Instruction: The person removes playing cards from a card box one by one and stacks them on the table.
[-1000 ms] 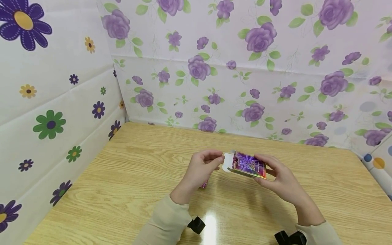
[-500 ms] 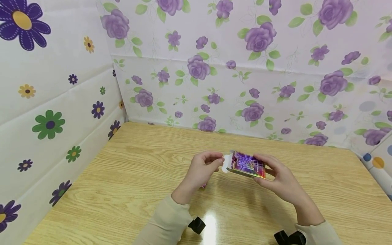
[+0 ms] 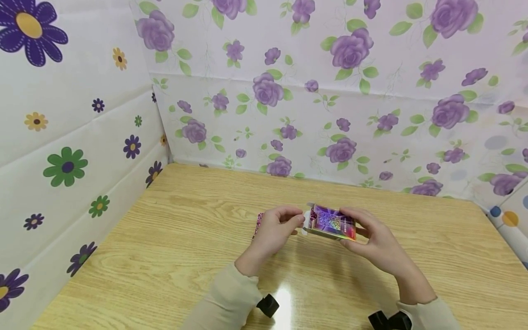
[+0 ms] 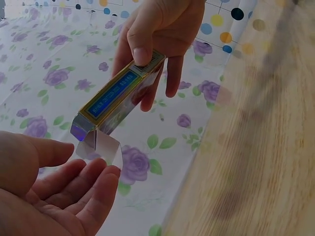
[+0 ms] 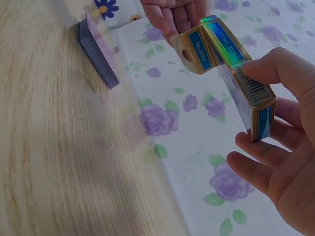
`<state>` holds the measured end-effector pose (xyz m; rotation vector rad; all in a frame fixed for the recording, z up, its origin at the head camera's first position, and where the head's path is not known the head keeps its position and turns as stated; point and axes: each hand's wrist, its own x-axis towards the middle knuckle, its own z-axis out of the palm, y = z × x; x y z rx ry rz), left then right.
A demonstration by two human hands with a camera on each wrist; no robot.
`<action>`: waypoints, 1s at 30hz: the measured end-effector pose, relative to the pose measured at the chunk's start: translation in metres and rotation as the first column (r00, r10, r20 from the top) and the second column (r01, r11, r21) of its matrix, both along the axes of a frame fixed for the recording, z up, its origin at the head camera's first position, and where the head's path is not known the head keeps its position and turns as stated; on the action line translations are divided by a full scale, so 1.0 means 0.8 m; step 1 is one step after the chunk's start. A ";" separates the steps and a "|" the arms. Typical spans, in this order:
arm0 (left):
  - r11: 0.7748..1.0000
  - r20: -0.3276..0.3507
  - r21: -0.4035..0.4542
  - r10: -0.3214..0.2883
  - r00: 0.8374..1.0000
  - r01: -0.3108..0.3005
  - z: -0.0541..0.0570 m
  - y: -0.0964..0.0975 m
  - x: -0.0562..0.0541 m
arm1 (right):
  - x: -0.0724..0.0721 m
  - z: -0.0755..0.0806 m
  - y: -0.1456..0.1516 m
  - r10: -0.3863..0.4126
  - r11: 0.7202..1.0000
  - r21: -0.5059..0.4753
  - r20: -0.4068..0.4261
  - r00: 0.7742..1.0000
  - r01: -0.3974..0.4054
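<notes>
My right hand [image 3: 373,240] grips a small purple, shiny card box [image 3: 330,221] by its far end, thumb on one narrow side and fingers on the other. The box is tilted above the table, its opened end towards my left hand [image 3: 274,229]. In the left wrist view, the white inside of the end flap [image 4: 106,150] is against or very near my left fingertips, and the left thumb stands apart from it. The right wrist view shows "No.990" on the bent flap [image 5: 199,51]. A deck of cards [image 5: 101,51] with a pink patterned top lies on the table, partly hidden by my left hand in the head view.
A wood-grain table [image 3: 198,197] spreads beneath both hands. Behind it hangs a purple-rose cloth [image 3: 231,114], and a flower-patterned cloth [image 3: 95,151] lines the left side. Black straps with camera mounts [image 3: 268,305] sit at the wrists.
My left hand has shifted slightly right against the flap, which now looks more folded. The deck now shows at the left of that hand. The right hand and box moved only slightly left.
</notes>
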<state>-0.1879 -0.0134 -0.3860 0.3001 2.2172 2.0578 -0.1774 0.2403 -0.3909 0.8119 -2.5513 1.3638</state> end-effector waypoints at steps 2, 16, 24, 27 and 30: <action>1.000 0.002 -0.001 0.007 1.000 -0.007 0.000 0.001 0.001 | 0.000 0.000 -0.001 0.003 1.000 0.001 0.002 1.000 -0.003; 0.999 -0.011 -0.028 0.020 1.000 -0.020 0.000 0.007 0.003 | 0.000 0.000 -0.002 0.005 1.000 0.012 0.008 1.000 -0.005; 0.999 -0.008 -0.048 -0.004 1.000 0.004 0.003 0.005 0.004 | -0.001 0.002 -0.002 -0.011 1.000 0.019 0.005 1.000 0.011; 0.998 0.002 -0.053 -0.018 1.000 0.018 0.004 0.005 0.005 | 0.000 0.000 -0.003 -0.014 1.000 0.011 -0.002 1.000 0.014; 0.998 0.003 -0.056 -0.031 1.000 0.031 0.003 0.005 0.007 | 0.001 -0.001 -0.003 -0.010 1.000 0.003 -0.006 1.000 0.010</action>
